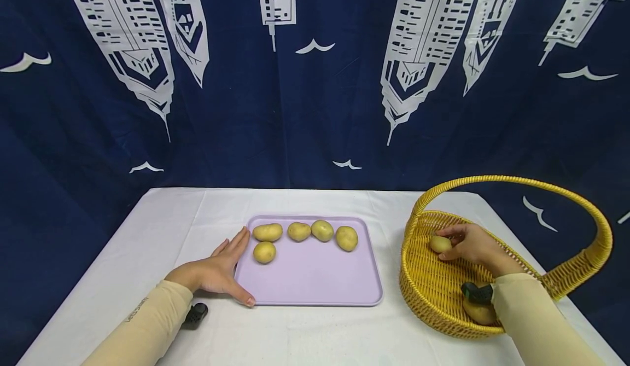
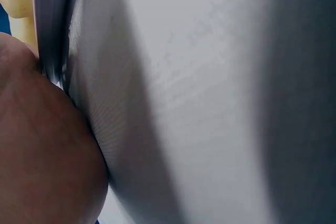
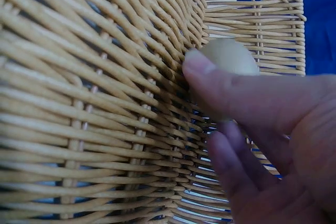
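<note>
A lilac tray [image 1: 315, 284] lies on the white table with several potatoes [image 1: 297, 231] along its far side. My left hand [image 1: 223, 270] rests flat with straight fingers against the tray's left edge. At the right stands a yellow wicker basket [image 1: 433, 295] with a tall handle. Inside it my right hand [image 1: 467, 244] grips a potato [image 1: 439, 244]; in the right wrist view thumb and fingers [image 3: 236, 93] curl round that potato [image 3: 228, 56] against the weave [image 3: 94, 103]. Another potato [image 1: 478, 312] lies in the basket near my wrist.
A dark blue curtain with white building prints hangs behind the table. The left wrist view shows only white tablecloth [image 2: 210, 103], the tray's edge [image 2: 50, 24] and my palm [image 2: 42, 156] close up. Bare tablecloth [image 1: 295, 333] lies in front of the tray.
</note>
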Demonstrator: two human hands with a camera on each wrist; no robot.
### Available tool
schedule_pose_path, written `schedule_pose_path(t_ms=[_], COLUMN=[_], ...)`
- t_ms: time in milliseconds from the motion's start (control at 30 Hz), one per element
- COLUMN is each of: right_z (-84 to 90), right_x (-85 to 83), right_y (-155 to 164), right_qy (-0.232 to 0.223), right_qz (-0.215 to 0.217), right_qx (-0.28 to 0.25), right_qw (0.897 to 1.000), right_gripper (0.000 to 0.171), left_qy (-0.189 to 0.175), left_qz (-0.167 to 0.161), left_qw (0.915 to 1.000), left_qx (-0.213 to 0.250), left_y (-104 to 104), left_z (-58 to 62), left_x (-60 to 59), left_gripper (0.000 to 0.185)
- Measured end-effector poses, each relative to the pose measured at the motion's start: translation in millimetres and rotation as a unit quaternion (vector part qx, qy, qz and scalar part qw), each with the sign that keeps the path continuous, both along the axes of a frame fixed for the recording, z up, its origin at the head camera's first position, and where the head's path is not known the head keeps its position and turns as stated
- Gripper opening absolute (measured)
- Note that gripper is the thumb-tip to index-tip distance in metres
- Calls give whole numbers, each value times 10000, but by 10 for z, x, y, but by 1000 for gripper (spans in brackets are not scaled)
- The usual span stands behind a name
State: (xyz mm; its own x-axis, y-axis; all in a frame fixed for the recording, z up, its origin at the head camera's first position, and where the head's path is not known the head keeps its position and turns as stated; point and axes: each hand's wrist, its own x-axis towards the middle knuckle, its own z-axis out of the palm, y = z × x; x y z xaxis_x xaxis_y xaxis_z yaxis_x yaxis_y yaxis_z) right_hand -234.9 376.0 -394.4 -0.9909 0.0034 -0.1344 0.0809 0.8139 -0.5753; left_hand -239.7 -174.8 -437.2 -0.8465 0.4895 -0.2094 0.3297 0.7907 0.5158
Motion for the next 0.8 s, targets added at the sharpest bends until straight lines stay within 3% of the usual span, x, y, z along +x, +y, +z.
schedule_pose_path(t_ms=[267, 600, 800], right_z=[2, 65, 146], right_x=[-9, -1, 33], right_y=[-13, -50, -63], right_qy=[-62, -72, 55], right_qz=[193, 8, -1], right_qx=[35, -388, -297], right_qw=[9998, 9992, 9995], right_gripper=[64, 67, 64], left_qy=[27, 69, 48], left_qz=[4, -19, -26], left_qw=[10000, 10000, 10000], left_qx=[-16, -55, 10], left_y=[4, 1, -8], left_z=[-3, 18, 31], left_x=[-4, 5, 17], left_gripper=[152, 151, 151])
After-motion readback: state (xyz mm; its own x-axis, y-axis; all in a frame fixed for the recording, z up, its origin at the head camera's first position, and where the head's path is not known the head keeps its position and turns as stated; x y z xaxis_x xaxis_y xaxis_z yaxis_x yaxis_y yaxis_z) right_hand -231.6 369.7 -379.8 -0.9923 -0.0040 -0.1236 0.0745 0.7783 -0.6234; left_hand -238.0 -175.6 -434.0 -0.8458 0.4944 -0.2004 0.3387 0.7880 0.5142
